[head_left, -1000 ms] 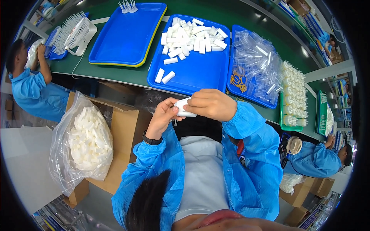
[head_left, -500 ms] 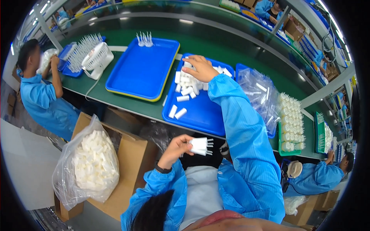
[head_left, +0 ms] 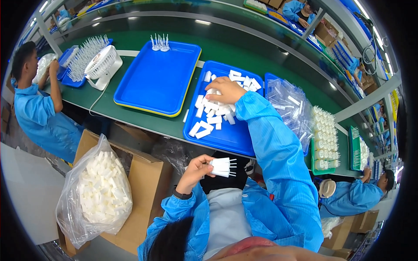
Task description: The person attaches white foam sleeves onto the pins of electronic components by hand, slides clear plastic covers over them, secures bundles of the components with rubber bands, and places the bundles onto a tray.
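Note:
My left hand (head_left: 194, 174), low in front of my body, is closed on a small bundle of white plastic pieces (head_left: 221, 167); several thin white prongs stick out of its right side. Over the blue tray (head_left: 237, 140) on the bench, my right hand (head_left: 228, 90) rests on a heap of loose white pieces (head_left: 204, 127), short and block-like. Its fingers are bent and apart, with the tips down among the pieces; no held piece shows. The loose pieces lie scattered across the tray's upper and left parts.
Left of it stands a larger blue tray (head_left: 156, 78) with several white upright parts (head_left: 160, 42). A small white fan (head_left: 102, 65) is beyond. Clear plastic pieces (head_left: 289, 108) and a green tray (head_left: 322, 169) lie right. A bag of white pieces (head_left: 104, 187) sits in a carton (head_left: 148, 191). Co-workers sit both sides.
My right hand has come nearer across the heap, and loose pieces have spread toward the tray's near left. The left hand still holds the bundle, turned slightly.

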Motion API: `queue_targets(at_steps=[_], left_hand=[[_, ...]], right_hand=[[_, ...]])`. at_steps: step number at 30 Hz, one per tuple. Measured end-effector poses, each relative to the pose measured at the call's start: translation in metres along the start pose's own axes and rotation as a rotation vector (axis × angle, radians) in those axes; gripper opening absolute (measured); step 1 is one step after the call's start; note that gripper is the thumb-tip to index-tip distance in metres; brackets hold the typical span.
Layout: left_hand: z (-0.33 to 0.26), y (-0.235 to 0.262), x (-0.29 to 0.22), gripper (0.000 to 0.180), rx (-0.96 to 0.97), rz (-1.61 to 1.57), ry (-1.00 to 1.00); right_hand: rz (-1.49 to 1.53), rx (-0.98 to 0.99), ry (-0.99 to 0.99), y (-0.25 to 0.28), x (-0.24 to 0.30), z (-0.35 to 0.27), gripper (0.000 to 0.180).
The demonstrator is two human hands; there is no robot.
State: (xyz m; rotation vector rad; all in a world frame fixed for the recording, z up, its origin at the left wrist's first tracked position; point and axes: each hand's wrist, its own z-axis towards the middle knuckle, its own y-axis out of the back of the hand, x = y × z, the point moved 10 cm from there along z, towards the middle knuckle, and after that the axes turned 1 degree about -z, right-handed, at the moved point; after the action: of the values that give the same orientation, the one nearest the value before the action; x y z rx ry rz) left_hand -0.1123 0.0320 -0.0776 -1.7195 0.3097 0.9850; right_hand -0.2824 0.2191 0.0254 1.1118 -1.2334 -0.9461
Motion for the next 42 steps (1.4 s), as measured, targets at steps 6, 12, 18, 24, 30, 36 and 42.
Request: queue_targets(at_steps=[6, 12, 18, 24, 30, 36, 42], left_hand=[[0.0, 0.004, 0.002, 0.031, -0.014, 0.01, 0.006], [-0.001, -0.003, 0.007, 0.031, 0.0, 0.021, 0.012], [0.0, -0.004, 0.017, 0.031, -0.005, 0.018, 0.026], [-0.001, -0.009, 0.014, 0.029, 0.005, 0.031, 0.039], [-0.001, -0.011, 0.014, 0.03, 0.01, 0.062, 0.044], [-0.005, 0.003, 0.016, 0.031, -0.03, 0.049, 0.048], [0.003, -0.005, 0.015, 0.033, -0.019, 0.11, 0.062]], right_hand=[[0.062, 0.108, 0.032, 0.008, 0.024, -0.03, 0.054], [-0.106, -0.263, -0.247, 0.043, -0.068, -0.026, 0.055], [-0.036, -0.019, -0.364, 0.013, -0.096, -0.041, 0.054], [0.056, -0.182, -0.115, 0.046, -0.087, -0.043, 0.04], [-0.211, 0.104, -0.597, 0.025, -0.138, -0.064, 0.05], [0.197, -0.133, -0.217, 0.047, -0.108, -0.032, 0.038], [-0.002, -0.248, -0.188, 0.016, -0.137, -0.024, 0.036]])
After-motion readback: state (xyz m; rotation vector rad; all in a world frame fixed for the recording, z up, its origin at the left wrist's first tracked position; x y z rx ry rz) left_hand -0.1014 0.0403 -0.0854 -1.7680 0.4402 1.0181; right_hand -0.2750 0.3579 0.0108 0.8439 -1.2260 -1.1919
